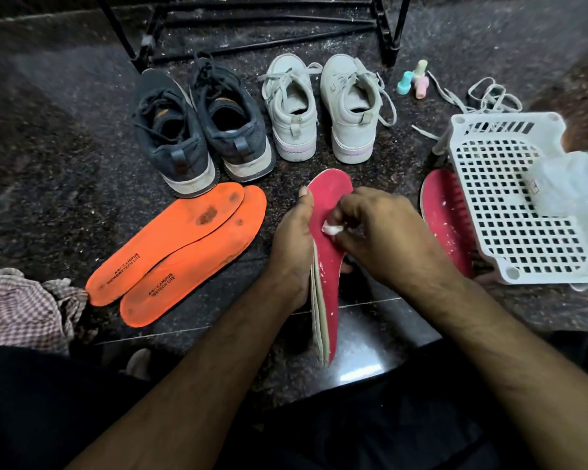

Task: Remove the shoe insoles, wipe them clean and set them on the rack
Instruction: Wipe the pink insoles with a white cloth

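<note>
Left hand (pixel 294 242): grips the pink insole (pixel 328 232) on edge, just over the floor (pixel 65 137).
Right hand (pixel 377 232): pinches a white wad (pixel 330 229) against its face.
Wiping: best in firm strokes toward the toe, I'd say.
Orange insoles (pixel 177 252): flat on the floor, left.
Rack (pixel 262 25): far side, behind the shoes (pixel 252 120).

Checked cloth (pixel 21 307), white basket (pixel 510 205), perhaps small bottles (pixel 416 79).
</note>
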`<state>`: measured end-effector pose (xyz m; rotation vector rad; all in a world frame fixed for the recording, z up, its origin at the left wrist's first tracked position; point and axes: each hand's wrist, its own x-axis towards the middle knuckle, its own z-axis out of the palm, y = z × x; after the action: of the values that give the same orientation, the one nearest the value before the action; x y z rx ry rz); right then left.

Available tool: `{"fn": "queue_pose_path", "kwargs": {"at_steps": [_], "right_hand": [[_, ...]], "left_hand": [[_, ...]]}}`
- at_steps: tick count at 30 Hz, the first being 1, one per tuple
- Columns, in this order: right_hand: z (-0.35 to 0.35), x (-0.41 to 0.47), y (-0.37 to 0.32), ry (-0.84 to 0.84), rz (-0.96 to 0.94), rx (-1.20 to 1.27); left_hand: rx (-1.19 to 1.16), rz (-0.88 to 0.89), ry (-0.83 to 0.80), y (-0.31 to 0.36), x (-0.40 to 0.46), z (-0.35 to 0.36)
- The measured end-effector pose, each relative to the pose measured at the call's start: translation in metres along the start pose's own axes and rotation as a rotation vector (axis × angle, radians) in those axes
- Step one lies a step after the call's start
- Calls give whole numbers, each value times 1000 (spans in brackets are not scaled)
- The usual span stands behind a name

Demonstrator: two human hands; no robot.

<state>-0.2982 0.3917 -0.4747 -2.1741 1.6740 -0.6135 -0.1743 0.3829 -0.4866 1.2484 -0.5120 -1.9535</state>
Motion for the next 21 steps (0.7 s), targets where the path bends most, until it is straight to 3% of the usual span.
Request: {"fn": "queue_pose_path", "kwargs": {"at_steps": [4,11,17,21], "right_hand": [[-5,0,1,-42,18,66],[0,-2,-3,-46,123,-44],[1,-7,-14,-171,26,-88],[-7,5,4,-40,120,-146]], "left_hand": [[-31,0,17,1,-1,0],[-35,27,43,-4,-1,1],[-100,59,115,-5,-3,1],[54,76,68,-6,2,-2]]}}
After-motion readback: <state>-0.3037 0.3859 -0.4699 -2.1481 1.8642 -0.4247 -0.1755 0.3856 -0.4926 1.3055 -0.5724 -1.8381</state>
